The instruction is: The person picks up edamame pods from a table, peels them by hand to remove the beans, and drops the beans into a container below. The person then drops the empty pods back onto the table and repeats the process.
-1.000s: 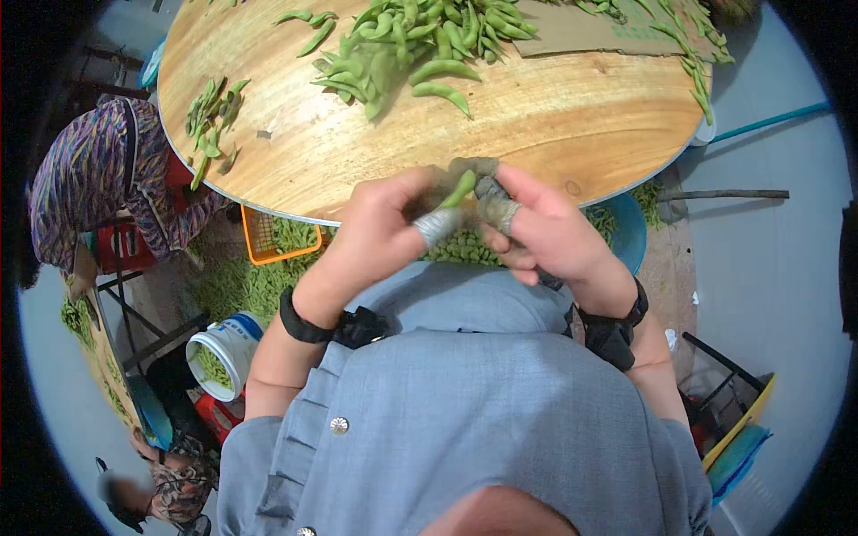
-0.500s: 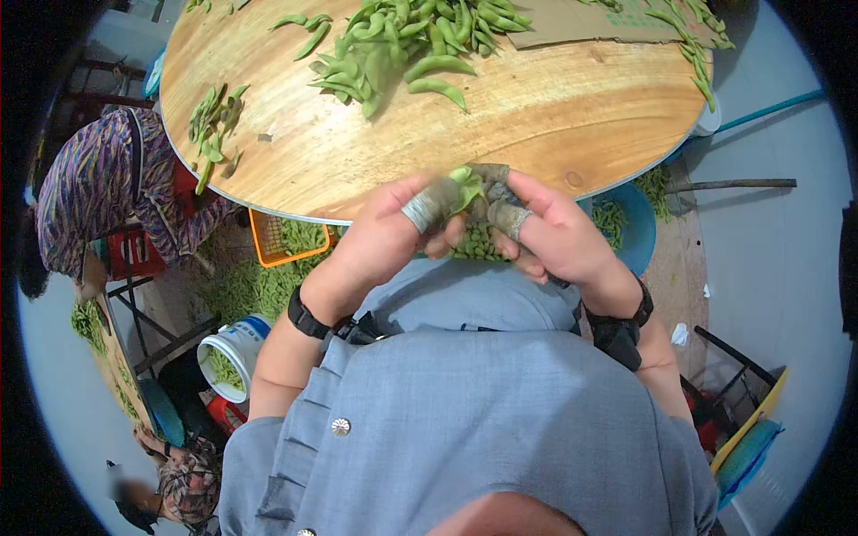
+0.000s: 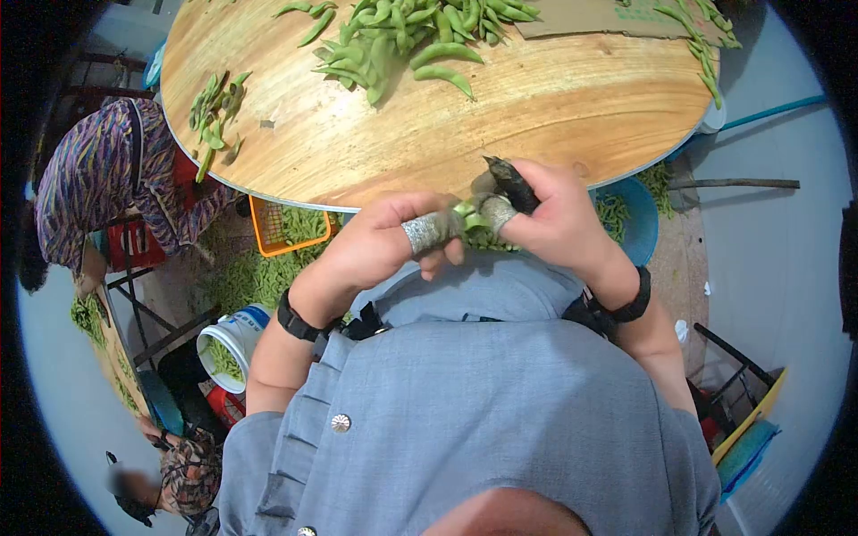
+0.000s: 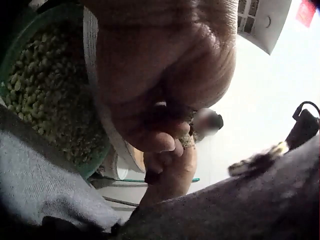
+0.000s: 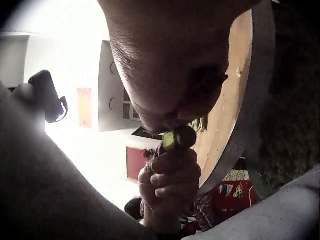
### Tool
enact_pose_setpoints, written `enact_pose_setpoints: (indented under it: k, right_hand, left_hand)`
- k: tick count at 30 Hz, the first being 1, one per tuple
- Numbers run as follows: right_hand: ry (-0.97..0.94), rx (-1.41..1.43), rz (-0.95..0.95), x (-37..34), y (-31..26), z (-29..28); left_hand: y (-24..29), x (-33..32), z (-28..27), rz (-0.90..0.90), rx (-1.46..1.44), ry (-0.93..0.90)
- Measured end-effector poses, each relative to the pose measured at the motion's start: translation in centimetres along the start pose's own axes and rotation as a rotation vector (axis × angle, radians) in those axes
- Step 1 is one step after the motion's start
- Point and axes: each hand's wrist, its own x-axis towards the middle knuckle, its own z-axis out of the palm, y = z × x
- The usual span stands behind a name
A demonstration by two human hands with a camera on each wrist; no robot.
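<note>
A green soybean pod [image 3: 468,214] is between the two hands, just in front of the table's near edge. My left hand [image 3: 384,237] pinches it, its thumb wrapped in silvery tape. My right hand [image 3: 563,219] has its taped thumb against the pod's other side, with a dark, worn covering on the forefinger. In the right wrist view a bit of the green pod [image 5: 170,140] shows at the left hand's fingertips. Beneath the hands, shelled beans [image 4: 40,85] fill a green basin [image 4: 12,55]. The fingers partly hide the pod.
A round wooden table [image 3: 572,107] bears a heap of pods [image 3: 393,40], darker pods [image 3: 213,116] at left and a cardboard sheet [image 3: 590,22]. Around it stand an orange basket [image 3: 268,237], a white bucket [image 3: 234,339] and a blue basin [image 3: 643,219]. Two other people sit at left.
The pod stood upright and then looked split; now only a short piece shows between the thumbs. The right forefinger has lifted away and points up, and the left hand has turned slightly.
</note>
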Motion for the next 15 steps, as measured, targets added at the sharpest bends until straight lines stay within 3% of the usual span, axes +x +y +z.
enact_pose_setpoints:
  k: [2, 4, 5, 9, 11, 15]
  right_hand:
    - [0.014, 0.105, 0.083, -0.8, 0.4, -0.2]
    - [-0.055, -0.228, -0.122, -1.6, 0.9, -0.3]
    - [0.018, -0.291, -0.171, -2.0, 1.1, 0.3]
    - [0.134, -0.368, -0.164, -1.4, -1.1, 0.4]
    - [-0.123, 0.283, 0.351, -0.9, -1.5, 0.6]
    - [-0.225, 0.587, 0.432, -0.6, -1.7, 0.4]
  left_hand:
    - [0.1, -0.1, -0.2, 0.027, 0.365, 0.224]
    - [0.0, -0.3, -0.3, 0.040, 0.462, 0.302]
    - [-0.1, -0.4, -0.3, 0.051, 0.561, 0.376]
    - [-0.5, -0.2, 0.7, 0.250, 0.749, 0.413]
    - [0.3, -0.4, 1.4, 0.375, 0.997, 0.296]
    - [0.6, -0.8, 1.4, 0.414, 0.756, 0.118]
